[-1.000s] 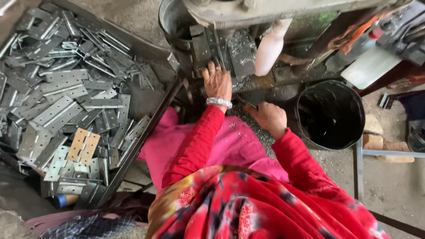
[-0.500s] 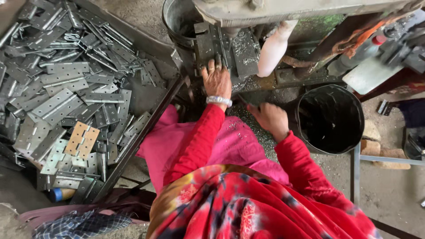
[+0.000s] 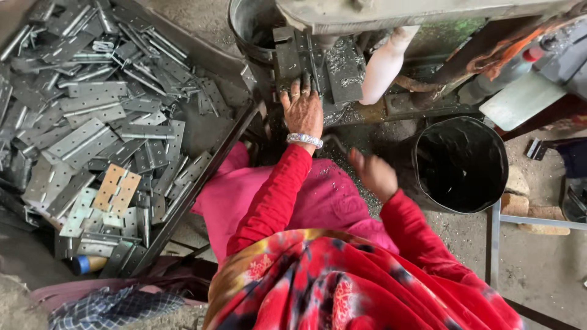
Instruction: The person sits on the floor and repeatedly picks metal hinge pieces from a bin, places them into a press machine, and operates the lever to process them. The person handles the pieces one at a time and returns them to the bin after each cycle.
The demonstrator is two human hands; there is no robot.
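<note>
The left hand [image 3: 304, 110] is seen laid flat, fingers spread and extended, on a dark metal plate [image 3: 293, 58] seated on the bed of a press machine [image 3: 391, 15]; nothing is clamped in it, the palm merely pressing on the workpiece. A beaded bracelet [image 3: 304, 140] is worn at that wrist. The right hand [image 3: 374, 174] is held apart from the left, lower and nearer the body, above the pink cloth [image 3: 330, 195] over the lap — it is blurred, and whether it is closed on anything cannot be told. Metal shavings [image 3: 345, 64] are scattered on the machine bed just beside the plate. A white cylindrical part [image 3: 382, 64] hangs to the right of the plate. A black bucket [image 3: 458, 162] stands right of the right hand, near it. To the left, well apart from both hands, a large heap of grey perforated hinges [image 3: 92, 122] is piled in a tray [image 3: 208, 174], one tan hinge [image 3: 117, 189] among them.
</note>
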